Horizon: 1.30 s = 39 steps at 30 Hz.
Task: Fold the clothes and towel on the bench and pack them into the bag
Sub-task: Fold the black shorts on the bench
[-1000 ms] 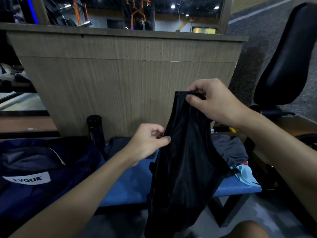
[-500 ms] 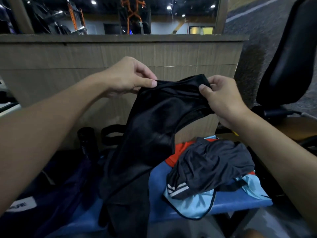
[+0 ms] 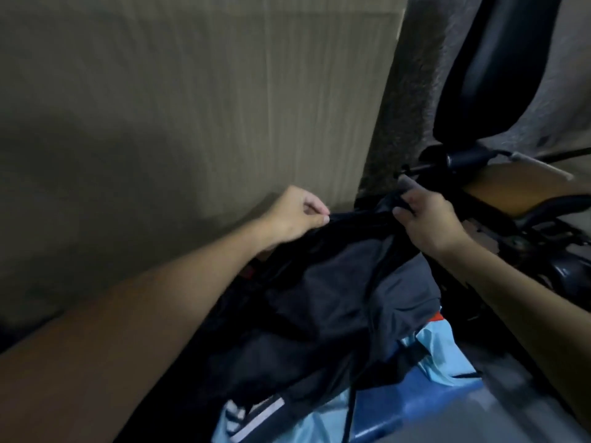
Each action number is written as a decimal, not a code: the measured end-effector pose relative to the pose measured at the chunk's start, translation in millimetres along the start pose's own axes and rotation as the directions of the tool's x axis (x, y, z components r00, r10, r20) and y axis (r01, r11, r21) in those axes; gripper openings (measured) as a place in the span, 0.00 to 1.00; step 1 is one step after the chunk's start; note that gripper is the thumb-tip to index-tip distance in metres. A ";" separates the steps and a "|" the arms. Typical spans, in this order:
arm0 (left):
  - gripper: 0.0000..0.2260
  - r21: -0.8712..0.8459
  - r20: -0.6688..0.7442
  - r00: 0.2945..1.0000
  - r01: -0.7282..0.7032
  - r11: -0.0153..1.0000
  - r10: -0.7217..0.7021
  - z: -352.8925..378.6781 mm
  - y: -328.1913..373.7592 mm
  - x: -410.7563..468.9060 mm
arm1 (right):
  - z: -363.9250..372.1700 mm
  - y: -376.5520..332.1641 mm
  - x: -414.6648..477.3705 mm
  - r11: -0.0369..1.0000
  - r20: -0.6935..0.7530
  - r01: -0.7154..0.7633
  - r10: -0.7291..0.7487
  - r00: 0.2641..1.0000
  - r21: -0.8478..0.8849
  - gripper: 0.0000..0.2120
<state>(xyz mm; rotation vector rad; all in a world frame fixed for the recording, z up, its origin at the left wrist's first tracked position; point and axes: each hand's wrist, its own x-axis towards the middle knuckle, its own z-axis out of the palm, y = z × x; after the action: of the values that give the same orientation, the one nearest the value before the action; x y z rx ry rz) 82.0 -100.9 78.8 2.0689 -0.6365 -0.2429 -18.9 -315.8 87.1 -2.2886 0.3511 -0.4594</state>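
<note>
Fingers [image 3: 316, 218] on black garment [image 3: 351, 228], now lower, over clothes pile [image 3: 441, 353]

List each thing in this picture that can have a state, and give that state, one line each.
Left hand: pinches the black garment's top edge.
Right hand: grips that edge's other end.
Black garment: unfolded, stretched between both hands, draping over the pile.
Grey garment: crumpled, unfolded.
Light blue garment: crumpled, partly covered, on the bench.
Bench: carrying unfolded clothes.
</note>
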 end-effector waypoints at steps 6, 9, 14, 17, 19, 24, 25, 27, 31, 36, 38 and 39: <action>0.18 -0.023 0.138 0.990 0.029 0.999 -0.025 80.4 -51.1 30.5 | 17.7 78.3 24.6 0.980 0.054 -0.031 0.042 0.998 -0.195 0.06; 0.18 0.071 0.101 0.994 0.039 0.997 -0.047 88.1 -63.5 42.2 | 27.2 95.9 28.6 0.988 0.038 -0.057 0.063 0.997 -0.141 0.05; 0.09 0.023 0.050 0.997 0.051 0.998 -0.052 84.6 -73.7 52.2 | 38.8 111.5 24.2 0.988 0.140 -0.152 0.156 0.978 -0.038 0.29; 0.08 0.057 0.000 0.999 0.049 0.997 -0.049 86.4 -74.8 54.4 | 45.2 116.6 20.0 0.987 0.163 -0.143 0.153 0.975 -0.069 0.32; 0.07 0.074 -0.047 0.998 0.037 0.997 -0.034 86.7 -73.5 51.6 | 48.2 116.0 18.2 0.990 0.103 -0.117 0.124 0.987 -0.077 0.30; 0.06 0.259 -0.040 0.992 -0.103 0.960 0.117 63.7 -71.2 13.6 | 51.7 108.3 4.5 0.910 -0.029 -0.059 0.052 0.998 -0.410 0.26; 0.06 0.280 -0.046 0.989 -0.120 0.952 0.138 56.7 -72.7 2.3 | 53.3 102.2 -1.8 0.881 -0.050 -0.035 0.013 0.999 -0.471 0.24; 0.06 0.268 -0.065 0.988 -0.121 0.956 0.143 41.9 -76.0 -23.8 | 62.0 85.6 -17.2 0.877 -0.048 0.038 -0.069 0.996 -0.479 0.20; 0.06 0.256 -0.119 0.990 -0.037 0.966 0.069 8.4 -89.9 -90.6 | 101.2 41.8 -61.5 0.896 0.091 0.226 -0.207 0.974 -0.381 0.13; 0.09 0.192 -0.321 0.945 0.124 0.974 -0.057 -35.3 -123.6 -193.8 | 163.3 -12.8 -131.0 0.875 0.225 0.437 -0.392 0.892 -0.210 0.09; 0.10 0.191 -0.360 0.926 0.197 0.962 -0.118 -49.6 -144.4 -234.2 | 186.8 -32.0 -157.0 0.841 0.260 0.520 -0.474 0.841 -0.150 0.09; 0.11 0.172 -0.377 0.913 0.232 0.957 -0.153 -54.3 -154.9 -253.1 | 197.6 -39.5 -167.8 0.818 0.282 0.561 -0.512 0.811 -0.128 0.09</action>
<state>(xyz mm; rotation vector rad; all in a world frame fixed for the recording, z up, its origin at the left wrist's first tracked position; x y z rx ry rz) -56.8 139.8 -38.7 2.3085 -0.2384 0.1015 -80.7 -99.7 -48.1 -2.6029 -0.4135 -0.4342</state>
